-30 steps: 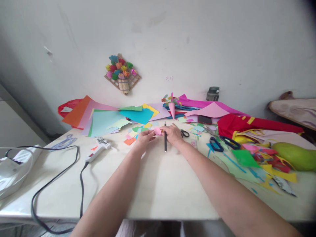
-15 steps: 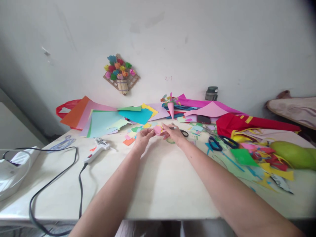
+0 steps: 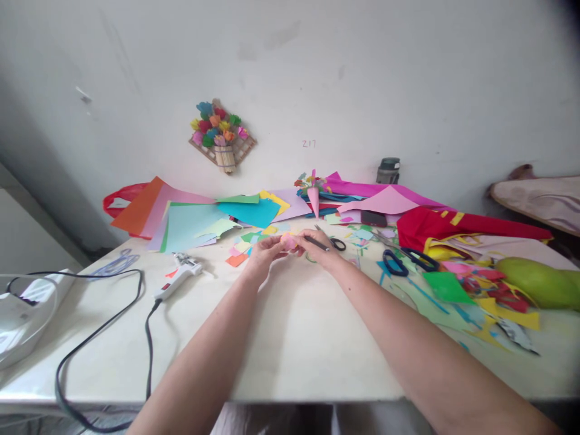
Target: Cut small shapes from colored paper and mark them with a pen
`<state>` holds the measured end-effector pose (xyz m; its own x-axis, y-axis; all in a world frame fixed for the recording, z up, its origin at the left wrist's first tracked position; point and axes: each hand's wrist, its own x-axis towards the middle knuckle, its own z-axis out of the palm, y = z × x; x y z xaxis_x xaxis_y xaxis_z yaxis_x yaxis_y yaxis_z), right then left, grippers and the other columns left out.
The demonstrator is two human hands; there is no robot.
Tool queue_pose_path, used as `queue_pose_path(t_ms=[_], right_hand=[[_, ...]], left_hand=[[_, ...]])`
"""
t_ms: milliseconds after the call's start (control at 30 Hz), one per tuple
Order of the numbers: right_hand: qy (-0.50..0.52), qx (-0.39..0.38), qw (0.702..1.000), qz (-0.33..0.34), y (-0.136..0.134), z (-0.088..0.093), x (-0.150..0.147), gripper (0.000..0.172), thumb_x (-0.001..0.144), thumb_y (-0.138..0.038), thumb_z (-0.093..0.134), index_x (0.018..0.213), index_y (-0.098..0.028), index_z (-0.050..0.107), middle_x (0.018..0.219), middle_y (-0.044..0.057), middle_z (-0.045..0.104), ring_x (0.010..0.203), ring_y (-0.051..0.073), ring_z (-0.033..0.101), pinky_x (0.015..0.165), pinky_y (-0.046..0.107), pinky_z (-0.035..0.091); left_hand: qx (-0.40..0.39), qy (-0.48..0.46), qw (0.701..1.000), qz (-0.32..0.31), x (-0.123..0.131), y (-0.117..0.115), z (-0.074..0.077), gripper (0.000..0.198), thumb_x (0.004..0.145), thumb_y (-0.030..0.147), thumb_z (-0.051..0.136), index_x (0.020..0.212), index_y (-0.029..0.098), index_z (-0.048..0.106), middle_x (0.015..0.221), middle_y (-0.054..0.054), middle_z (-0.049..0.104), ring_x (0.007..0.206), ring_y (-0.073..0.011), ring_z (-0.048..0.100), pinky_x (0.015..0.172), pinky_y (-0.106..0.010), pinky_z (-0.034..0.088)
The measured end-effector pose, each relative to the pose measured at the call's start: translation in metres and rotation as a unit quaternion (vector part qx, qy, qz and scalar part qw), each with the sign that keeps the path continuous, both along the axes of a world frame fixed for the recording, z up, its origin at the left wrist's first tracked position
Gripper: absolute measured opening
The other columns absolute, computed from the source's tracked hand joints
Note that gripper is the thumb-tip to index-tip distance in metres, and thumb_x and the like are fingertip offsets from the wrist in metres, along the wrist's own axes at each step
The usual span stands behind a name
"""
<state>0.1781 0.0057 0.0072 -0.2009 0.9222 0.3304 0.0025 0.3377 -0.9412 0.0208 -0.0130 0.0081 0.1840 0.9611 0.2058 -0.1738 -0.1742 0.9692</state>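
Note:
A small pink paper piece [image 3: 288,243], with some yellow at its edge, is pinched between the fingertips of my left hand [image 3: 264,252]. My right hand [image 3: 313,243] is closed around a dark pen [image 3: 317,243], and its fingertips meet the paper's right side. Both hands are just above the table, and the fingers partly cover the paper. Just beyond my right hand lie small black-handled scissors [image 3: 338,244]. Cut paper scraps [image 3: 236,260] are spread left of my left hand.
A glue gun [image 3: 181,279] with a black cord lies left. Coloured sheets [image 3: 194,220] and a pink paper cone with flowers [image 3: 313,199] are along the wall. Blue-handled scissors [image 3: 395,263], scraps and a green rounded object [image 3: 534,281] are right. A power strip [image 3: 43,308] sits far left.
The pink paper has turned and looks more folded or gathered between my fingers. The pen in my right hand has swung, its end now pointing right and toward me.

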Motion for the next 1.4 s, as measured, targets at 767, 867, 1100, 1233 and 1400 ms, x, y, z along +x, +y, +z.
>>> queue_pose_path(t_ms=[767, 867, 1100, 1233, 1400], right_hand=[[-0.034, -0.08, 0.996, 0.025, -0.012, 0.011, 0.001, 0.027, 0.072, -0.039, 0.062, 0.06, -0.016, 0.053, 0.045, -0.002, 0.057, 0.038, 0.007, 0.046, 0.04, 0.017, 0.035], [-0.039, -0.058, 0.997, 0.021, -0.008, 0.006, 0.002, 0.027, 0.072, -0.038, 0.062, 0.059, -0.017, 0.053, 0.043, -0.003, 0.055, 0.037, 0.006, 0.044, 0.039, 0.017, 0.034], [-0.05, -0.043, 0.998, 0.023, -0.005, 0.003, 0.002, 0.029, 0.073, -0.04, 0.061, 0.057, -0.017, 0.053, 0.043, -0.003, 0.055, 0.037, 0.006, 0.044, 0.039, 0.018, 0.034], [-0.052, -0.043, 0.997, 0.024, -0.003, 0.001, 0.002, 0.029, 0.073, -0.041, 0.061, 0.058, -0.017, 0.053, 0.043, -0.002, 0.056, 0.037, 0.007, 0.044, 0.038, 0.019, 0.034], [-0.06, -0.061, 0.996, 0.017, -0.007, 0.004, 0.001, 0.026, 0.075, -0.036, 0.059, 0.058, -0.017, 0.053, 0.042, -0.002, 0.056, 0.036, 0.007, 0.045, 0.038, 0.019, 0.033]], left_hand=[[-0.025, 0.019, 0.999, 0.021, -0.003, 0.003, -0.003, 0.036, 0.056, 0.046, 0.077, 0.06, 0.013, 0.063, 0.058, -0.001, 0.06, 0.057, -0.0114, 0.056, 0.063, -0.026, 0.048], [-0.031, 0.025, 0.999, 0.022, -0.002, 0.0, -0.002, 0.036, 0.055, 0.046, 0.078, 0.059, 0.013, 0.063, 0.059, -0.002, 0.06, 0.056, -0.0111, 0.056, 0.062, -0.026, 0.048], [-0.031, 0.031, 0.999, 0.023, -0.003, 0.002, -0.004, 0.036, 0.055, 0.046, 0.077, 0.058, 0.013, 0.062, 0.059, -0.001, 0.06, 0.057, -0.0114, 0.056, 0.062, -0.026, 0.048], [-0.032, 0.033, 0.999, 0.023, -0.003, 0.004, -0.005, 0.036, 0.055, 0.046, 0.077, 0.058, 0.013, 0.062, 0.058, -0.001, 0.06, 0.057, -0.0115, 0.056, 0.062, -0.026, 0.047], [-0.036, 0.033, 0.998, 0.03, -0.003, 0.003, -0.003, 0.037, 0.054, 0.046, 0.078, 0.057, 0.013, 0.062, 0.058, -0.001, 0.06, 0.056, -0.0111, 0.056, 0.061, -0.026, 0.047]])
